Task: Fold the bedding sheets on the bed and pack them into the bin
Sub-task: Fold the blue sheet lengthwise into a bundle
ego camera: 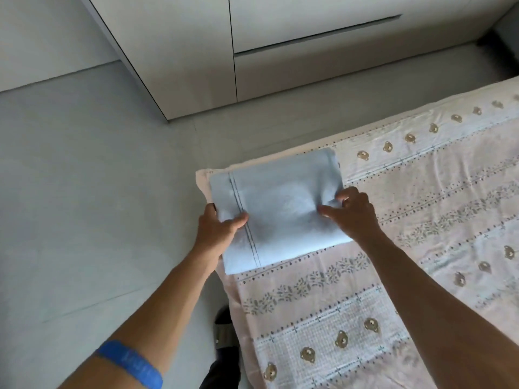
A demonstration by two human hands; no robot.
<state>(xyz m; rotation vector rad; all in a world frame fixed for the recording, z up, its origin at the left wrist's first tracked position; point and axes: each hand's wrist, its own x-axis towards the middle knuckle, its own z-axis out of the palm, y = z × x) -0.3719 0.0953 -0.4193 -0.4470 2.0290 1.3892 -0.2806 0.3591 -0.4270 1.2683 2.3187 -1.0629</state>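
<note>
Folded light-blue sheet [276, 209] lying at the corner of the bed [393, 276], on top of the patterned pink bedcover [351, 318]. The sheet forms a compact rectangle with a pair of dark stitched lines running across it near its left edge. Left hand [217, 228]: grip clamped on the sheet's left edge, thumb on top beside the stitched lines, fingers curled under the fold. Right hand [352, 213]: grip clamped on the sheet's right edge, fingertips pinching the cloth so that it puckers there. A blue wristband [130, 363] sits on the left forearm. Beyond the bed, grey floor [84, 206] and the lower part of a white wardrobe [252, 51] with a recessed drawer slot. A dark slipper [223, 329] shows on the floor just beside the bed edge.
</note>
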